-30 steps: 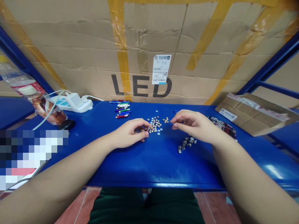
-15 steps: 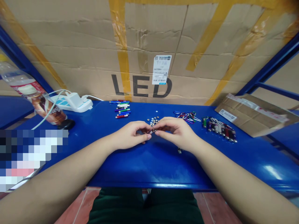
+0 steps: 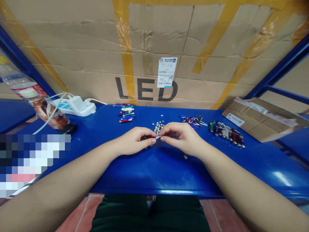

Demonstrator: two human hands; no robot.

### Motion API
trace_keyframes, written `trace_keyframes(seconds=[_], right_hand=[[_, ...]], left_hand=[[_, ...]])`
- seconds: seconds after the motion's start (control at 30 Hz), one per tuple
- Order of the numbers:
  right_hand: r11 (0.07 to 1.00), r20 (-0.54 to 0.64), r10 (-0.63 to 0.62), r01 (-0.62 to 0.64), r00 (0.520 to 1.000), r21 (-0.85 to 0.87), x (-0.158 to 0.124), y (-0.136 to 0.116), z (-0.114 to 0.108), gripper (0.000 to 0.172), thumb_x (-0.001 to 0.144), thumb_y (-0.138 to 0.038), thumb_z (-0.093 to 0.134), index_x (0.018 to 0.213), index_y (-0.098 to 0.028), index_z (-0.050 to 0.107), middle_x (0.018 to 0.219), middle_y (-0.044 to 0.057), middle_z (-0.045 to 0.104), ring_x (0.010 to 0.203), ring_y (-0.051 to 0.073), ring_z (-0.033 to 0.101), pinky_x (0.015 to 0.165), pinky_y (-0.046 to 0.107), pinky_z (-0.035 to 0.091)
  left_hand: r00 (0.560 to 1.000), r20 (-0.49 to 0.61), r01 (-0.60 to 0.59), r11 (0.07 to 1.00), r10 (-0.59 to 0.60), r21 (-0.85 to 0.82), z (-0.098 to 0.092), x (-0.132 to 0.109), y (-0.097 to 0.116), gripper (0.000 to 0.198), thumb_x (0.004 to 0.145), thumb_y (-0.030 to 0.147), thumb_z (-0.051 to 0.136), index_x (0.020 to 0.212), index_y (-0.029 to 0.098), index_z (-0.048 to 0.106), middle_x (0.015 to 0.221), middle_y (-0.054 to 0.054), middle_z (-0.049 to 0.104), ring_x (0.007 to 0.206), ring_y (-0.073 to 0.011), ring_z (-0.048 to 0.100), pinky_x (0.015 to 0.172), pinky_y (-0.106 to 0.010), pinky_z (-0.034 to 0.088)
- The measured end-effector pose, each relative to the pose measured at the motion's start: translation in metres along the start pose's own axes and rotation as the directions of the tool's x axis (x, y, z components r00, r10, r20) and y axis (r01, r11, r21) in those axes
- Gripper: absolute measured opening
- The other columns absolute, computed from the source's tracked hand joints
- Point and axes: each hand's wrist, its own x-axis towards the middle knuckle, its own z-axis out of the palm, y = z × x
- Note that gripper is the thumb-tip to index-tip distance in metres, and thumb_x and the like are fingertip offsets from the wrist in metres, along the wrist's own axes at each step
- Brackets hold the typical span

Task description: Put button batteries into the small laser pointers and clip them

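My left hand (image 3: 135, 141) and my right hand (image 3: 182, 139) meet over the middle of the blue table. Between their fingertips is a small silvery metal tube (image 3: 158, 137). My left thumb and fingers pinch one end of it. At its other end my right thumb and fingertips are pinched together, and what they grip there is too small to make out. Just behind the fingertips lies a scatter of button cells (image 3: 160, 123). Under my right palm a small metal piece (image 3: 185, 156) rests on the table (image 3: 154, 174).
Several coloured metal tubes (image 3: 126, 113) lie at the back left. Right of the cells are carabiners (image 3: 193, 120), then a row of keychain flashlights (image 3: 227, 132). A small carton (image 3: 263, 120) stands at the right. Bottles (image 3: 49, 111) and a power strip (image 3: 79, 108) occupy the left.
The right fingertips have drawn slightly back from the left ones, so more of the small tube shows between them. The other things stay in place.
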Motion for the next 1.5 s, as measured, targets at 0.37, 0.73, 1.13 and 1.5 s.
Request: trace_keyframes(seconds=[0.37, 0.73, 1.13, 1.5], right_hand=[[0.994, 0.040, -0.092, 0.090, 0.995, 0.056, 0.002, 0.002, -0.004, 0.006, 0.090, -0.025, 0.076, 0.088, -0.019, 0.078, 0.090, 0.006, 0.079, 0.084, 0.018, 0.075, 0.079, 0.031, 0.059], [0.661, 0.093, 0.542, -0.493, 0.835, 0.566, 0.009, 0.001, 0.012, 0.050, 0.051, -0.048, 0.101, 0.070, -0.014, 0.069, 0.067, 0.003, 0.075, 0.063, 0.014, 0.074, 0.067, 0.025, 0.063], [0.859, 0.021, 0.410, -0.394, 0.912, 0.326, 0.004, 0.003, 0.014, 0.043, 0.071, -0.053, 0.090, 0.086, -0.017, 0.071, 0.074, 0.003, 0.076, 0.070, 0.018, 0.075, 0.071, 0.031, 0.063], [0.675, 0.251, 0.541, -0.593, 0.803, 0.439, 0.004, -0.004, 0.016, 0.048, 0.085, -0.059, 0.076, 0.069, -0.016, 0.060, 0.052, -0.003, 0.058, 0.037, 0.007, 0.050, 0.034, 0.018, 0.041]], left_hand=[[0.984, 0.142, 0.144, 0.960, -0.112, -0.239, 0.003, -0.002, 0.003, 0.036, 0.102, 0.047, 0.054, 0.102, 0.013, 0.066, 0.072, 0.002, 0.056, 0.059, -0.0101, 0.051, 0.057, -0.023, 0.043], [0.896, -0.121, -0.293, 0.773, 0.428, 0.563, 0.007, -0.002, 0.005, 0.022, 0.103, 0.022, 0.054, 0.108, 0.014, 0.074, 0.095, -0.009, 0.070, 0.087, -0.0193, 0.067, 0.080, -0.031, 0.054], [0.881, -0.233, -0.216, 0.788, 0.412, 0.577, 0.009, -0.002, 0.009, 0.013, 0.096, 0.020, 0.065, 0.096, 0.015, 0.077, 0.079, -0.004, 0.064, 0.071, -0.0159, 0.063, 0.065, -0.026, 0.051], [0.806, -0.122, -0.373, 0.658, 0.579, 0.654, 0.008, -0.004, 0.007, 0.014, 0.100, 0.018, 0.062, 0.106, 0.012, 0.073, 0.083, -0.005, 0.065, 0.075, -0.0171, 0.063, 0.070, -0.027, 0.054]])
